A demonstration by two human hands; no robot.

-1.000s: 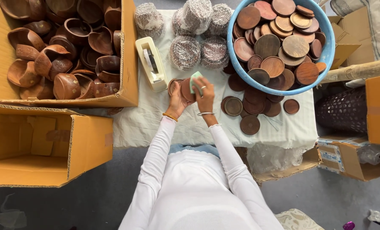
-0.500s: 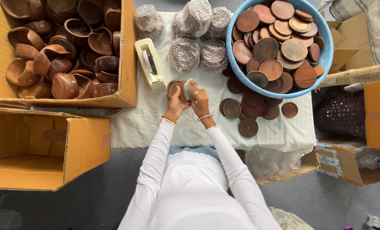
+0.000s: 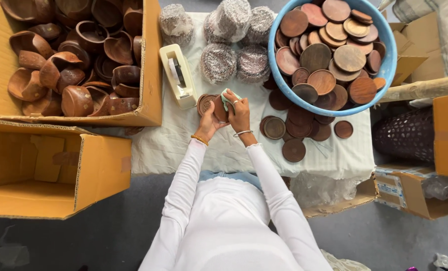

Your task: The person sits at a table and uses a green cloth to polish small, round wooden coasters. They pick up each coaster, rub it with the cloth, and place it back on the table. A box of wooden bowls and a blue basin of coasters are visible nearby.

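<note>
I am looking down at my two hands over a white cloth (image 3: 173, 145) on the table. My left hand (image 3: 210, 120) is curled around a small round wooden lid (image 3: 219, 108) and holds it up on its edge. My right hand (image 3: 240, 111) is closed on a little pale green cloth (image 3: 227, 98), and it presses that cloth against the lid. The two hands touch each other around the lid, in the middle of the table. I have a bead band on my left wrist and a thin metal ring on my right wrist.

Just to the left of the lid lies another round wooden piece (image 3: 204, 103), flat on the white cloth. Next to it, a bit farther left, stands a cream tape holder (image 3: 177, 75).

To the right is a big blue tub (image 3: 384, 75) full of round wooden lids. More lids (image 3: 294, 131) lie in a pile on the cloth near the tub, close to my right hand.

At the far side sit bundles wrapped in clear plastic (image 3: 234, 40). On the far left is a cardboard box (image 3: 151, 85) full of brown wooden bowls. Nearer on the left is an open cardboard box (image 3: 101, 170).
</note>
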